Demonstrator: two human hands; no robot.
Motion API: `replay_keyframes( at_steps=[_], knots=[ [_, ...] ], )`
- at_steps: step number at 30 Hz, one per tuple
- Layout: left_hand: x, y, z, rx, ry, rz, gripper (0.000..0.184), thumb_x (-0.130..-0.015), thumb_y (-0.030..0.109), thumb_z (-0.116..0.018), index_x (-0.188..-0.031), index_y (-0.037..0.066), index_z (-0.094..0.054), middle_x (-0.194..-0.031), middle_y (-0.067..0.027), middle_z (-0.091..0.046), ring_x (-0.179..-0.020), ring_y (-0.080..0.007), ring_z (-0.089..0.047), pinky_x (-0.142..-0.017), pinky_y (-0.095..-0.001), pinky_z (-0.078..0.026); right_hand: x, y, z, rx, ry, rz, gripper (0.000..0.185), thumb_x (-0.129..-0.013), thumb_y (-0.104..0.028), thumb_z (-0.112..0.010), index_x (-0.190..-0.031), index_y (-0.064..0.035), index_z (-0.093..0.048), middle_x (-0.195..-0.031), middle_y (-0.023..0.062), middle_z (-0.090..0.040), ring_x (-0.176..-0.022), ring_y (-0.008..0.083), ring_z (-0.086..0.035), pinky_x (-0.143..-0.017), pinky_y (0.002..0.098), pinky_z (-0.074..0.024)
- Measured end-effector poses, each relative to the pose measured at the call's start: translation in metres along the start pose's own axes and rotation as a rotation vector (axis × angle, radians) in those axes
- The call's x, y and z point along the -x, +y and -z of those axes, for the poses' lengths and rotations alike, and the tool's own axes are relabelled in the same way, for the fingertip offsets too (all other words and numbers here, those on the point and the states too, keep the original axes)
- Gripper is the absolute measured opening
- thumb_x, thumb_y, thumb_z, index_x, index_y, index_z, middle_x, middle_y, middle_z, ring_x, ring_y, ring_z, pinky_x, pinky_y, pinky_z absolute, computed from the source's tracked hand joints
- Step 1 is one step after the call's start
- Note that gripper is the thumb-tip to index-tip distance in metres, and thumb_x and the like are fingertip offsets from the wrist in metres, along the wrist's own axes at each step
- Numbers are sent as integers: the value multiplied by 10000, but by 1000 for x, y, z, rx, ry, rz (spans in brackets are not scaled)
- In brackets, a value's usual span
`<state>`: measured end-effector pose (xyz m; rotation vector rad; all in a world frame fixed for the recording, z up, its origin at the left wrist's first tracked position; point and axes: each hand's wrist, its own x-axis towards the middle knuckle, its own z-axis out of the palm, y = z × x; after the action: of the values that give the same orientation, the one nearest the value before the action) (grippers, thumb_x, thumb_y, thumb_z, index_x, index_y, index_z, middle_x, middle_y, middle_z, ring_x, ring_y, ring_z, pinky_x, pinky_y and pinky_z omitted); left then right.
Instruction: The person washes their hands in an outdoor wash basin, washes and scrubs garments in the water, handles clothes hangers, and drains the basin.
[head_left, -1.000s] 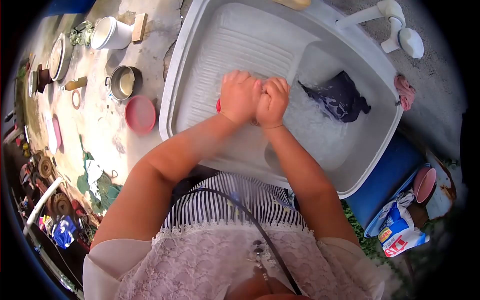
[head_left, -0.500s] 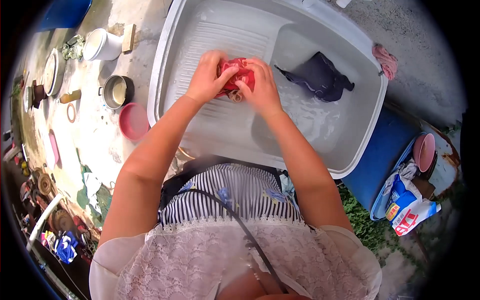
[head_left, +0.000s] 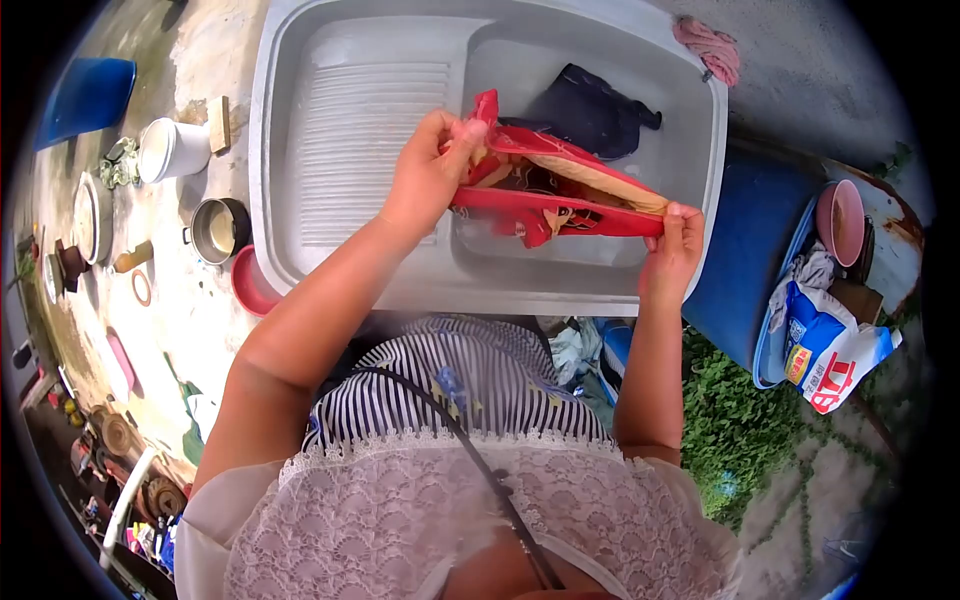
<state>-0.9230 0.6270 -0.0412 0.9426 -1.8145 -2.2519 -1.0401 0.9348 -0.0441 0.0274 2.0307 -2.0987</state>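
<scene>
A red patterned cloth with a tan inner side is stretched between my two hands above the right basin of the grey sink. My left hand pinches its left end, over the edge of the ribbed washboard. At the cloth's right end, my right hand grips the corner near the sink's right rim. Behind the red cloth, a dark cloth lies in the basin, partly covered by it.
A pink cloth hangs on the sink's far right corner. Right of the sink stands a blue barrel with a detergent bag and pink bowl. To the left are a metal pot, red basin and white bucket.
The red cloth, bunched up between my hands before, is now spread wide. My right hand has moved right, away from my left. The view has shifted, so the sink appears further left and up.
</scene>
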Motion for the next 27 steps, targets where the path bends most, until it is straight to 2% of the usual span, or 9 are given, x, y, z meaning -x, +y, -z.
replay_keyframes(
  at_steps=[3, 7, 8, 10, 11, 12, 16, 22, 27],
  knots=[
    [-20, -18, -13, -439, -24, -194, 248, -1056, 259, -699, -1092, 60, -555, -793, 18, -494, -720, -109, -461, -636, -292, -424, -17, 12, 30, 534, 131, 169, 175, -1062, -191, -662, -1106, -57, -557, -1013, 64, -645, -821, 166, -648, -692, 309, -511],
    [-27, -75, -37, -1331, -241, -336, 437, -984, 310, -742, -1324, 68, -611, -1160, -117, -645, -1025, -267, -664, -917, -376, -545, -33, 56, 22, 1191, 77, 238, 395, -964, -166, -740, -1312, -85, -571, -1296, 168, -598, -1083, 363, -648, -923, 450, -538],
    [-40, -85, -47, -1443, -517, -102, 651, -967, 457, -721, -1486, 101, -554, -1541, -167, -496, -1404, -337, -525, -1179, -460, -421, -31, 71, 18, 1328, -42, 254, 497, -929, -178, -768, -1379, -106, -570, -1377, 181, -564, -1171, 408, -611, -992, 490, -522],
    [-34, -107, -61, -1580, -607, -273, 774, -956, 541, -697, -1571, 126, -474, -1654, -166, -374, -1528, -360, -356, -1242, -547, -298, -26, 92, -7, 1644, -492, -131, 789, -942, -493, -730, -1631, -342, -376, -1719, 143, -261, -1562, 449, -277, -1148, 720, -368],
    [-34, -119, -68, -1646, -650, -364, 836, -950, 582, -684, -1613, 138, -434, -1710, -165, -313, -1590, -371, -271, -1274, -590, -236, -25, 106, -20, 1639, -533, -202, 803, -948, -540, -693, -1646, -379, -330, -1746, 131, -166, -1584, 447, -221, -1155, 743, -334],
    [-43, -129, -79, -1696, -789, -133, 1006, -935, 653, -657, -1709, 182, -221, -1789, -130, -114, -1651, -366, -41, -1274, -687, -96, -26, 126, -29, 1634, -574, -272, 816, -955, -587, -656, -1661, -416, -284, -1772, 120, -70, -1606, 446, -165, -1161, 767, -299],
    [-63, -164, -85, -1723, -771, 12, 1033, -965, 618, -634, -1729, 207, -73, -1802, -102, -2, -1652, -365, -22, -1270, -684, -122, -48, 179, -34, 1640, -625, -260, 855, -958, -701, -554, -1692, -440, -202, -1797, 91, 119, -1630, 445, -105, -1207, 746, -240],
    [-76, -186, -85, -1714, -670, -62, 778, -1044, 302, -536, -1721, 184, -169, -1800, -112, -39, -1641, -394, -73, -1249, -632, -234, -65, 219, -22, 1682, -659, -107, 862, -946, -644, -593, -1692, -395, -240, -1800, 123, 11, -1606, 423, -227, -1226, 679, -276],
    [-69, -177, -69, -1569, -552, -170, 624, -991, 275, -610, -1588, 164, -470, -1640, -156, -417, -1535, -354, -353, -1204, -522, -351, -88, 209, 10, 1386, -662, -52, 899, -875, -417, -810, -1635, -272, -351, -1705, 173, -324, -1531, 463, -351, -1191, 584, -390]
  ],
)
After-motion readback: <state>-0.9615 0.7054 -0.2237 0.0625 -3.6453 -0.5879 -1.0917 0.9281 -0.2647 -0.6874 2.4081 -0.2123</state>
